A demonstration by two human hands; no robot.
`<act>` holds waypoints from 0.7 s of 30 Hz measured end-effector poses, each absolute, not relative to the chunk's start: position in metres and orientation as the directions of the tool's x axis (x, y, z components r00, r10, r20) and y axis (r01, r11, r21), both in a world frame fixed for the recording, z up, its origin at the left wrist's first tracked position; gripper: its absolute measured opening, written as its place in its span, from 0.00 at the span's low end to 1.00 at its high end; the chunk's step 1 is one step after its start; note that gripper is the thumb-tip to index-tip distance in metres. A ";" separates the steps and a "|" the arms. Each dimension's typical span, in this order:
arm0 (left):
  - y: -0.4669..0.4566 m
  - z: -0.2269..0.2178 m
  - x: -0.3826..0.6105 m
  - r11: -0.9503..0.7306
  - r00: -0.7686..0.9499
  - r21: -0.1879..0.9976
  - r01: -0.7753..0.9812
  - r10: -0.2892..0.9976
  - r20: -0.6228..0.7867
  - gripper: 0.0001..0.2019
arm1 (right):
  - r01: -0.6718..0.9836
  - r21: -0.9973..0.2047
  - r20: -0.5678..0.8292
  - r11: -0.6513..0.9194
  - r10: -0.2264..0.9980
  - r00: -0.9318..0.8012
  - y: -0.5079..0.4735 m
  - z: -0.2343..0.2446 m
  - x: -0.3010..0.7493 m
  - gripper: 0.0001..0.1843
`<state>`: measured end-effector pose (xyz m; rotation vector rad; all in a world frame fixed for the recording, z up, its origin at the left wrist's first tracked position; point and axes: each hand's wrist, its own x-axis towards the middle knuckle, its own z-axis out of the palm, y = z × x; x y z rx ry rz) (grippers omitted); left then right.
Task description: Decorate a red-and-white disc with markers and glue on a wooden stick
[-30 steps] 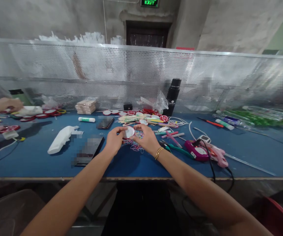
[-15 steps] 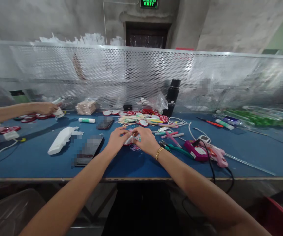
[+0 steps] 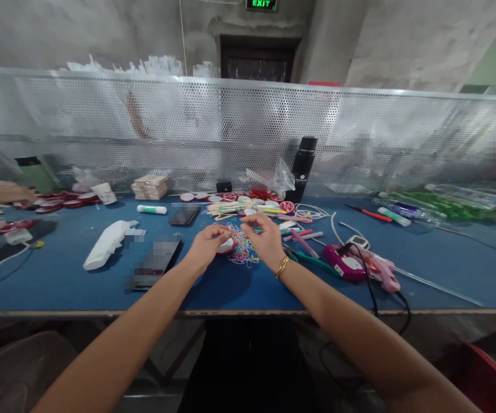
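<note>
Blue-topped table (image 3: 88,292), silvery perforated metal panel (image 3: 166,129) along its back edge. Change in the last second: both hands were on the round white disc with a red rim (image 3: 225,246); now the right hand (image 3: 266,236) is off it, thumb and fingers parted, nothing visible in it (a thin loop could be lost at this resolution). Left hand (image 3: 208,244) has thumb and fingertips drawn together right at the disc; can't tell if it grips it or just overlaps its edge. Disc is around mid-table, between front and back edges, at the left side of a heap of small multicoloured loops (image 3: 243,252). Upshot, my read: disc handling has gone from two hands to the left side only. Also: co-worker's hand (image 3: 22,195) is back at the left edge; the white bottle-like container (image 3: 105,194) it held now sits near the back edge, looks tilted.
</note>
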<state>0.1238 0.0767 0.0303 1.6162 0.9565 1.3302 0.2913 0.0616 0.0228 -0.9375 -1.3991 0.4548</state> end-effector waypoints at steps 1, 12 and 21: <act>0.077 0.029 0.123 -0.386 0.151 0.920 0.066 0.915 0.373 0.11 | 0.280 -0.762 0.639 0.584 0.750 0.172 0.063 0.023 0.293 0.10; 0.078 0.031 0.121 -0.465 0.122 0.857 0.222 0.885 0.449 0.08 | 0.402 -0.743 0.565 0.535 0.823 -0.049 0.063 0.019 0.290 0.11; 0.082 0.029 0.120 -0.300 0.044 0.950 0.083 0.954 0.297 0.08 | 0.201 -0.857 0.488 0.474 0.873 0.023 0.064 0.019 0.288 0.10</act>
